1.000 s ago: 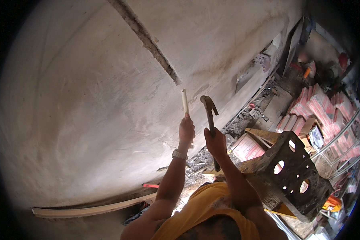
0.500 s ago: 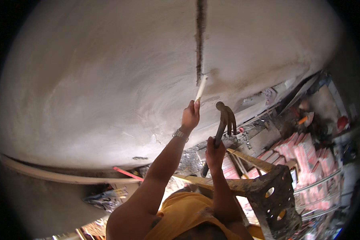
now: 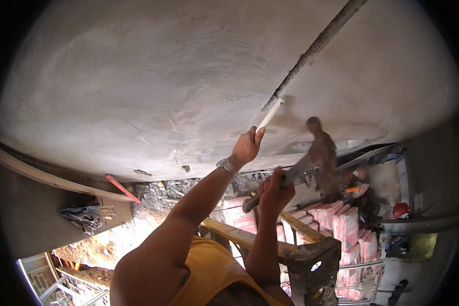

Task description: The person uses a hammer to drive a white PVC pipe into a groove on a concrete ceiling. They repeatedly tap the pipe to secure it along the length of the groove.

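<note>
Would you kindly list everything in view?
wall: one, grey, ahead
groove: one, dark, in wall
tube: one, white, near groove's end
hammer: one, dark, right of tube
stepladder: one, yellow and dark, lower right
packages: many, pink and white, lower right
rubble: uncounted, grey, along wall's foot
clutter: uncounted, mixed, far right
strip: one, red, left
board: one, pale, left
heap: one, mixed, left
watch: one, silvery, left wrist
shirt: one, yellow, worn
left hand: one, bare, gripping tube
right hand: one, bare, gripping hammer

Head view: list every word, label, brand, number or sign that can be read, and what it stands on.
None is legible.
Pink-and-white packages: printing shows, too small and blurred to read.
Hammer in the right hand: motion-blurred, no readable text.
White rod in the left hand: no text visible.
</note>
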A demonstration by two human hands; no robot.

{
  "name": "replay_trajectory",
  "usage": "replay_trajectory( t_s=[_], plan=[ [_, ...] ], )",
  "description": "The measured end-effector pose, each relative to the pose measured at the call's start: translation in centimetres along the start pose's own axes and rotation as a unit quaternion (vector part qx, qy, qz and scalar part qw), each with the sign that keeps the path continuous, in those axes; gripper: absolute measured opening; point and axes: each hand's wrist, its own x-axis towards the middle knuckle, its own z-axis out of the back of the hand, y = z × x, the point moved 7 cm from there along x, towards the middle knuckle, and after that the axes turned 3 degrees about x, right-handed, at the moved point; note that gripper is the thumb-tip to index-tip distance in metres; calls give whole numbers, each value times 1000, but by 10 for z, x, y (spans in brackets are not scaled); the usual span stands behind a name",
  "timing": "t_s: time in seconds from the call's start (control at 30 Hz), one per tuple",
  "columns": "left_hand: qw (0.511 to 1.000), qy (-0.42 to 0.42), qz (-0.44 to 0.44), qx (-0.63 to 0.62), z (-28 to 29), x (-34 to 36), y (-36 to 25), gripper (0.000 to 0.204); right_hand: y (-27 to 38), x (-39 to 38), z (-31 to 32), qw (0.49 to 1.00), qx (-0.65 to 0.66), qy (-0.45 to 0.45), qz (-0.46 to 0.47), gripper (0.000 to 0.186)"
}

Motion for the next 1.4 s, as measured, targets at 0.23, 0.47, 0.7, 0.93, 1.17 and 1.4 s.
replay_trajectory(
  t_s=[0.23,0.47,0.7,0.93,1.17,1.4],
  plan=[
    [1000,10,0,-1,-1,-2,-19,47,24,45,-13,849,-267,-45,454,31],
    [1000,12,23,-8,13,4,-23,56,13,71,-23,984,-171,-1,53,34],
    [999,5,21,-28,2,-1,-32,57,-4,88,-11,894,-271,12,356,33],
    [999,11,21,-22,16,7,-34,60,48,53,-38,975,-202,-5,87,34],
    [1000,8,-2,-25,9,7,-32,62,30,71,-36,929,-248,-27,275,33],
    [1000,16,13,-20,14,8,-25,66,47,55,-39,980,-151,26,123,29]
  ],
)
